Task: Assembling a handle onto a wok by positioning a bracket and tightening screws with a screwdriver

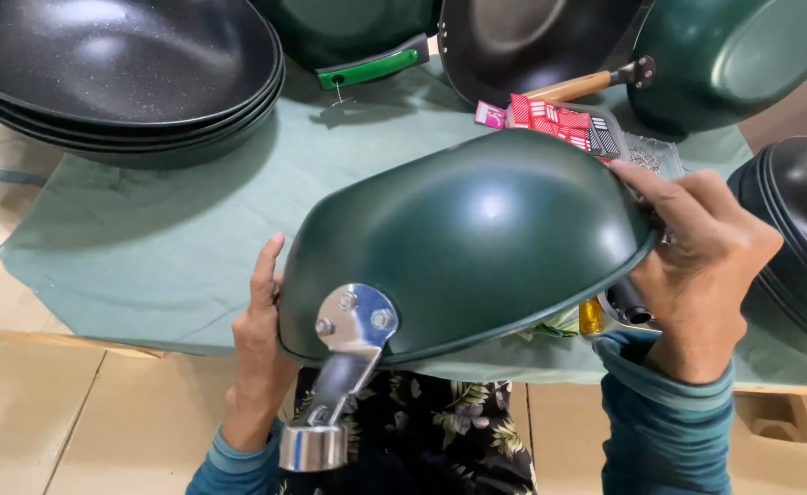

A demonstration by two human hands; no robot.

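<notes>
Green wok (477, 229) between both hands hides the red-striped box (564, 124) behind.

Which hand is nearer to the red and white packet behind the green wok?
Right. The right hand grips the wok rim just below the packet; the left hand is at the opposite rim.

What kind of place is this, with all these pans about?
Probably a cookware assembly workshop: a dark green metal wok with a bare handle bracket, stacked black non-stick woks, and a small tray of screws on a green cloth.
</notes>
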